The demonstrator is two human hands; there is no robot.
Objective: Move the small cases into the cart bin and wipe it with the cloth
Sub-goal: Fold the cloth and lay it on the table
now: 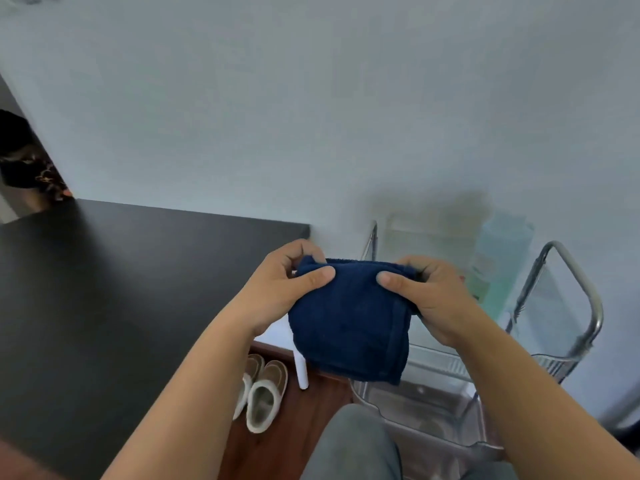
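A dark blue cloth (349, 320) hangs folded in the air between both hands. My left hand (287, 282) pinches its upper left corner and my right hand (426, 292) pinches its upper right corner. Below and to the right stands the cart, with a clear plastic bin (426, 410) and a chrome tube frame (571, 289). Blurred pale green and clear items (498, 258) stand in the cart's upper level against the wall. I cannot make out the small cases clearly.
A black table top (121, 289) fills the left side, its right edge near my left hand. A white leg (300, 370) and a pair of slippers (263, 393) are on the wooden floor below. My grey-trousered knee (353, 445) is at the bottom.
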